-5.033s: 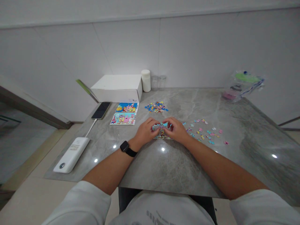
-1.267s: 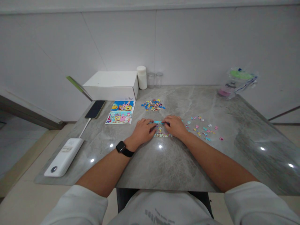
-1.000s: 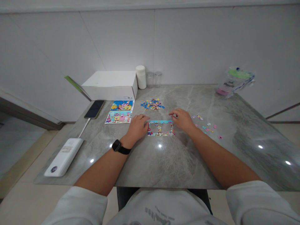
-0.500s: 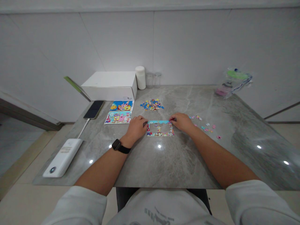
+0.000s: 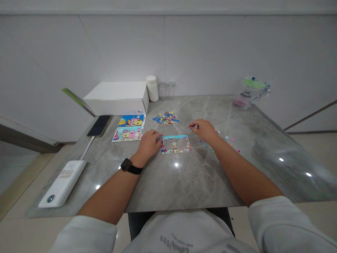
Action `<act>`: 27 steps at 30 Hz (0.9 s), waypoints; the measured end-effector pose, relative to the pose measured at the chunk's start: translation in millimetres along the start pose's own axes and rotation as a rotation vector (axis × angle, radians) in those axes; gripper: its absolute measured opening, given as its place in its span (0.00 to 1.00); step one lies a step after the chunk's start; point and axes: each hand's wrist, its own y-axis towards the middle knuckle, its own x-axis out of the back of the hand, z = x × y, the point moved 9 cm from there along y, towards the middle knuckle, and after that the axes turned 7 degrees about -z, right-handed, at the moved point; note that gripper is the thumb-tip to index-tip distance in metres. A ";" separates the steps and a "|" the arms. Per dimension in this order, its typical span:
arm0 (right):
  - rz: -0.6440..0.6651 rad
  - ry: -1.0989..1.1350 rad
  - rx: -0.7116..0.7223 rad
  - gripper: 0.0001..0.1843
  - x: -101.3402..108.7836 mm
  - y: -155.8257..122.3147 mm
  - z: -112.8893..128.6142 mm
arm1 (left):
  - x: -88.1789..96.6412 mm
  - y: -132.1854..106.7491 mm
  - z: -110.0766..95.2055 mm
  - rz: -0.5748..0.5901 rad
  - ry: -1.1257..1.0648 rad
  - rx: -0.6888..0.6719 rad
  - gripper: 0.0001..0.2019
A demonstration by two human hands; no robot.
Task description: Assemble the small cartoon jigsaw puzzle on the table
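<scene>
A partly assembled jigsaw puzzle (image 5: 175, 151) lies on the table, its cartoon border joined around a gap with a few pieces inside. At its left edge, my left hand (image 5: 149, 143) holds the frame with bent thumb and fingers. My right hand (image 5: 202, 129) is beyond the puzzle's upper right corner, apart from it, fingertips pinched together; whatever they may hold is too small to make out. Loose jigsaw pieces (image 5: 226, 137) lie beside and partly behind the right hand. A colourful heap of pieces (image 5: 166, 118) sits behind the puzzle.
Two cartoon picture cards (image 5: 127, 134) lie left of the puzzle, near a phone (image 5: 99, 125) cabled to a white power bank (image 5: 62, 183). Along the back stand a white box (image 5: 116, 98), a white bottle (image 5: 152, 88) and two glass jars (image 5: 171, 91). A plastic bag (image 5: 251, 92) rests at the far right.
My right hand has let go of the puzzle's right corner and lifted away up and to the right, fingertips pinched. My left hand stays at the left edge. The view has shifted slightly.
</scene>
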 end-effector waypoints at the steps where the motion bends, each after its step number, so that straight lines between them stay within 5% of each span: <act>1: -0.037 0.012 -0.006 0.11 13.9 1.8 -1.2 | 1.5 0.1 -1.4 -0.009 -0.014 -0.005 0.13; 5: -0.160 0.027 -0.038 0.12 66.2 2.0 -10.6 | 6.0 -0.1 -9.7 -0.041 -0.091 -0.045 0.13; 9: -0.244 0.039 -0.111 0.13 89.4 -11.4 -32.6 | 5.5 -1.5 -20.2 -0.048 -0.172 -0.119 0.13; 19: -0.315 -0.127 -0.347 0.19 71.0 -53.9 -129.7 | 5.7 -4.2 -27.7 -0.071 -0.146 -0.150 0.13; 27: -0.305 -0.197 -0.423 0.18 73.9 -56.6 -154.2 | 1.4 -3.8 -24.3 -0.087 -0.169 -0.177 0.14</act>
